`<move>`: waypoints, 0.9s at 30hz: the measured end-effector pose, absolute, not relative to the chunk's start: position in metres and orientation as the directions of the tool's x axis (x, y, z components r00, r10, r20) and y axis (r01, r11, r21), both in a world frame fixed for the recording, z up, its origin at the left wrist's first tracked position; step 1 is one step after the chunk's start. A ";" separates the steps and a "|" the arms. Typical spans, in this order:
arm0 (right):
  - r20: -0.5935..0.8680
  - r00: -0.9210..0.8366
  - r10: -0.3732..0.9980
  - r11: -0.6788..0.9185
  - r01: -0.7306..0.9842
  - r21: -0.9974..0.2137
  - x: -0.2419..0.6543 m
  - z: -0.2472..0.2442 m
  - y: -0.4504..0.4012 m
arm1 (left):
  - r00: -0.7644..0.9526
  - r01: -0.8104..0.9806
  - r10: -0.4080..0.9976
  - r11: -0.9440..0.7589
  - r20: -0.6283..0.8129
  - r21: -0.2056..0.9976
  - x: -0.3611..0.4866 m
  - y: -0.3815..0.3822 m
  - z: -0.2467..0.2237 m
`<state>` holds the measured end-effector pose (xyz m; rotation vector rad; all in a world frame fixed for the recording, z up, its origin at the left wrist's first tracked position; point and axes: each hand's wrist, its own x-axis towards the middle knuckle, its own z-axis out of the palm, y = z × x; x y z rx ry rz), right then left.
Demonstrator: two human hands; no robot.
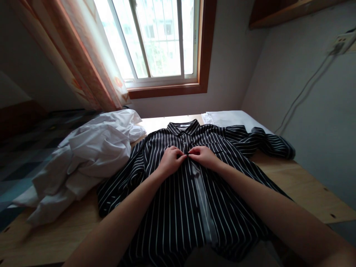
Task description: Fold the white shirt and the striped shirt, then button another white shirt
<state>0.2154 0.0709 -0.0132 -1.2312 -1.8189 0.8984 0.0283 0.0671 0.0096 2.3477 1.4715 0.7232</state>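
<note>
A black shirt with white stripes lies face up on the wooden table, its collar toward the window. Both hands meet at its front opening, below the collar. My left hand pinches one front edge between thumb and fingers. Right beside it, my right hand pinches the other edge, the fingertips of the two hands almost touching. Whatever small part lies between the fingertips is hidden. Above the hands the front is closed; below them it hangs apart in a narrow gap.
A crumpled white cloth is heaped at the left of the wooden table. Flat white fabric lies at the back right. Beyond are a window, a curtain and a cable on the right wall.
</note>
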 end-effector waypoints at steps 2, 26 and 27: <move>0.200 -0.262 0.944 0.295 0.405 -0.865 0.216 -0.015 0.071 | 0.348 0.736 0.902 -0.431 0.255 0.521 0.027 0.069 0.009; 0.263 -0.308 0.914 0.379 0.418 -0.826 0.219 -0.012 0.064 | 0.323 0.670 0.923 -0.380 0.211 0.637 0.024 0.075 0.007; 0.268 -0.313 0.911 0.389 0.436 -0.811 0.219 -0.011 0.063 | 0.323 0.672 0.923 -0.379 0.209 0.636 0.024 0.075 0.007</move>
